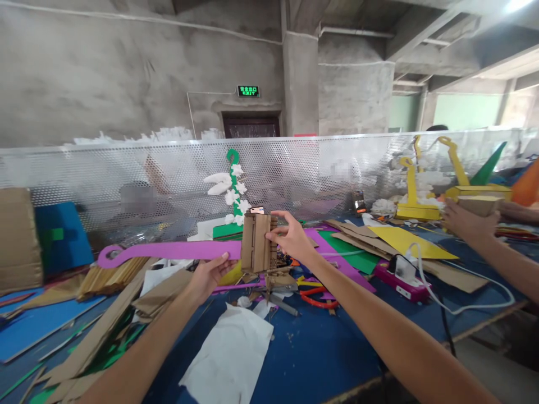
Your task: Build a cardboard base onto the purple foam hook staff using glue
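Note:
A long purple strip (pixel 168 251) with a curled end lies sideways, its straight end meeting a folded cardboard piece (pixel 255 242) with slots in it. My left hand (pixel 210 275) grips the strip near that end, thumb on top and fingers underneath. With thumb and forefinger my right hand (pixel 288 235) pinches the right side of the cardboard piece. Both are held above the blue table (pixel 311 348). Below them lie a sheet of crumpled white paper (pixel 231 353) and red-handled scissors (pixel 319 300).
A green stand with white flowers (pixel 234 188) stands against the perforated metal screen (pixel 290 174). To the right are a magenta power strip (pixel 402 280) with a white cable, a yellow sheet (pixel 412 242) and a co-worker's hand (pixel 471 221). Cardboard scraps (pixel 92 320) cover the left.

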`<state>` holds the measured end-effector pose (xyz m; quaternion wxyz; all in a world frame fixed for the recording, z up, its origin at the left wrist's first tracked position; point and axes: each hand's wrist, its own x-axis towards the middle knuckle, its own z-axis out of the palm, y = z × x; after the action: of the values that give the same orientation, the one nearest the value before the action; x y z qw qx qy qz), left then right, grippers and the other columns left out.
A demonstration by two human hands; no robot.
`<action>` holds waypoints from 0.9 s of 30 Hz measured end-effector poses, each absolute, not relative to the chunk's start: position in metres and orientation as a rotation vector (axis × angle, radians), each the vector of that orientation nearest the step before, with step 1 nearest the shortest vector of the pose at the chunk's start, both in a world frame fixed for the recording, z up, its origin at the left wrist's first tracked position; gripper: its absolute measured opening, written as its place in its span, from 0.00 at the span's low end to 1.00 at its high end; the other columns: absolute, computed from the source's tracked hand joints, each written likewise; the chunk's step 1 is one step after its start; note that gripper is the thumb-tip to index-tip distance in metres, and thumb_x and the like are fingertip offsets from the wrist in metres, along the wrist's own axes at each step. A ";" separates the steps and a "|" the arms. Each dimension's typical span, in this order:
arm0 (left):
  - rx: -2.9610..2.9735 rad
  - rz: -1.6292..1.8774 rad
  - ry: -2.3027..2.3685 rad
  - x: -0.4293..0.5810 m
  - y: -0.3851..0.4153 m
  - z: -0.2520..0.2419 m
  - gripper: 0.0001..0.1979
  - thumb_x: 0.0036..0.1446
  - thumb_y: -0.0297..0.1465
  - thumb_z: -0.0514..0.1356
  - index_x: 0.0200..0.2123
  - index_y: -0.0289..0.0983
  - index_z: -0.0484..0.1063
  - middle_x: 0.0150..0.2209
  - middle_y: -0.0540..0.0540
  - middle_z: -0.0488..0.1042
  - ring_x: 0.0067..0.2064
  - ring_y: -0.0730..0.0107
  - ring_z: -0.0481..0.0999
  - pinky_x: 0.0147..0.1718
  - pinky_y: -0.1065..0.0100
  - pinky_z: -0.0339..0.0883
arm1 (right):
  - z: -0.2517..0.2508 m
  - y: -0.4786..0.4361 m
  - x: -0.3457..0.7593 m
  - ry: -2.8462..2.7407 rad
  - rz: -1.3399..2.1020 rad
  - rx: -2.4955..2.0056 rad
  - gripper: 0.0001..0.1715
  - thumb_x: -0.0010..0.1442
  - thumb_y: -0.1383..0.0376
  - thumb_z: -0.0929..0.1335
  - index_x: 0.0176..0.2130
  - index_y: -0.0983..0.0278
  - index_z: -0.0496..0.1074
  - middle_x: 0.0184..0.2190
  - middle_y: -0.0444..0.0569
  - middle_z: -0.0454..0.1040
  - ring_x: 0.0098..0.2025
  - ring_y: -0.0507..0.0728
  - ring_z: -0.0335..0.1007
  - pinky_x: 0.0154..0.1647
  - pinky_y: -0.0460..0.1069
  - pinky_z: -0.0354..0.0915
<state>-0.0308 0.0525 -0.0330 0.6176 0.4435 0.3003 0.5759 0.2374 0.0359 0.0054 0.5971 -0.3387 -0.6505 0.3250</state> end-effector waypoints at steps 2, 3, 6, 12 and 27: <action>1.028 1.329 0.684 -0.031 0.053 -0.034 0.06 0.48 0.24 0.74 0.28 0.32 0.80 0.28 0.45 0.83 0.34 0.66 0.84 0.41 0.68 0.81 | 0.006 0.035 0.237 -1.510 0.752 -0.790 0.35 0.55 0.60 0.75 0.59 0.55 0.63 0.28 0.38 0.76 0.13 0.46 0.60 0.11 0.41 0.59; 1.030 1.333 0.681 -0.032 0.053 -0.034 0.06 0.48 0.24 0.74 0.28 0.32 0.80 0.28 0.45 0.83 0.34 0.66 0.84 0.41 0.68 0.80 | 0.006 0.035 0.237 -1.511 0.751 -0.792 0.35 0.55 0.60 0.75 0.58 0.55 0.63 0.28 0.38 0.76 0.13 0.46 0.60 0.11 0.41 0.58; 1.031 1.336 0.683 -0.032 0.054 -0.034 0.06 0.48 0.23 0.73 0.29 0.32 0.80 0.28 0.44 0.83 0.33 0.65 0.84 0.40 0.68 0.80 | 0.007 0.033 0.237 -1.511 0.755 -0.798 0.35 0.54 0.60 0.75 0.58 0.56 0.63 0.28 0.38 0.76 0.13 0.46 0.60 0.11 0.41 0.59; 1.037 1.337 0.688 -0.031 0.054 -0.034 0.05 0.49 0.23 0.73 0.28 0.31 0.80 0.27 0.45 0.82 0.33 0.66 0.84 0.39 0.68 0.80 | 0.008 0.031 0.237 -1.505 0.755 -0.797 0.35 0.54 0.58 0.75 0.58 0.56 0.64 0.30 0.40 0.77 0.14 0.46 0.61 0.12 0.42 0.60; 1.037 1.360 0.732 -0.028 0.049 -0.026 0.03 0.52 0.23 0.72 0.28 0.31 0.81 0.28 0.44 0.83 0.34 0.65 0.84 0.39 0.69 0.80 | 0.010 0.030 0.237 -1.503 0.798 -0.723 0.38 0.52 0.57 0.76 0.58 0.58 0.63 0.29 0.40 0.77 0.16 0.47 0.61 0.14 0.43 0.60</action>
<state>-0.0284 0.0494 -0.0263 0.5975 0.4471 0.3155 0.5862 0.2373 0.0300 0.0105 0.6021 -0.3121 -0.6490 0.3447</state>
